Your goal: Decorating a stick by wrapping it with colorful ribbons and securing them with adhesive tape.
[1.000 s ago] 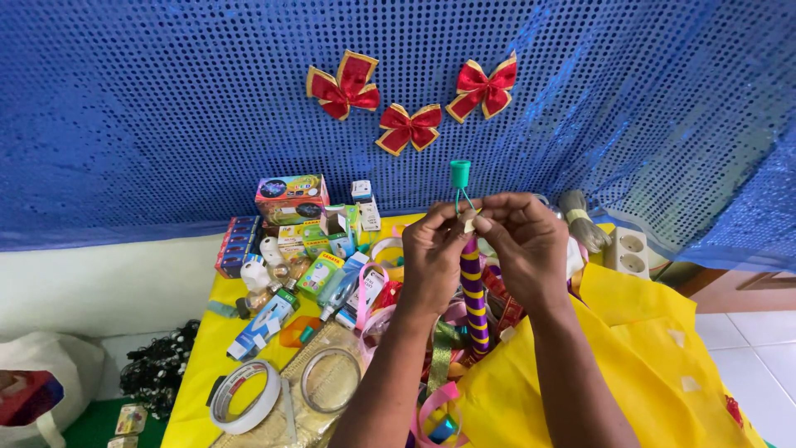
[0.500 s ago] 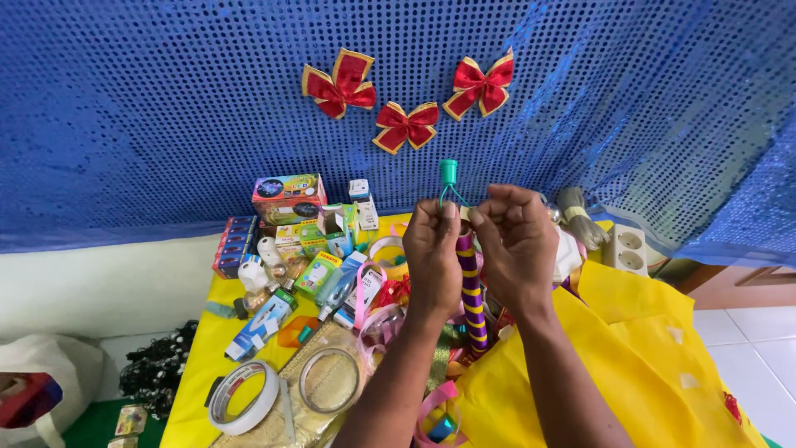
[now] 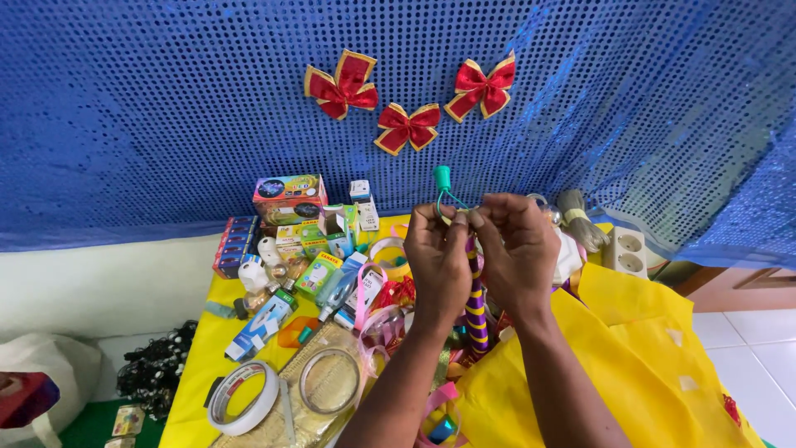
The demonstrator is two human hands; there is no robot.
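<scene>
Pinching the ribbon point(image 3: 476, 307) top between both thumbs and forefingers, our left hand point(image 3: 439, 261) and right hand point(image 3: 518, 249) hold it closed against a teal hook point(image 3: 444, 187) that sticks up at twelve o'clock. The join looks unfinished to us; the purple-and-gold striped ribbon hangs straight toward six o'clock, above the yellow table point(image 3: 199, 348).

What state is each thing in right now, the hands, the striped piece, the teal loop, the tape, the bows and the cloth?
left hand: raised, fingertips pinching at the striped strip's top
right hand: raised, fingertips meeting the left's
purple and yellow striped strip: hanging straight down
teal loop with cap: upright above the fingertips
roll of tape: lying flat on the table
red bows: three, fixed on the blue backdrop
yellow cloth: crumpled at right
</scene>
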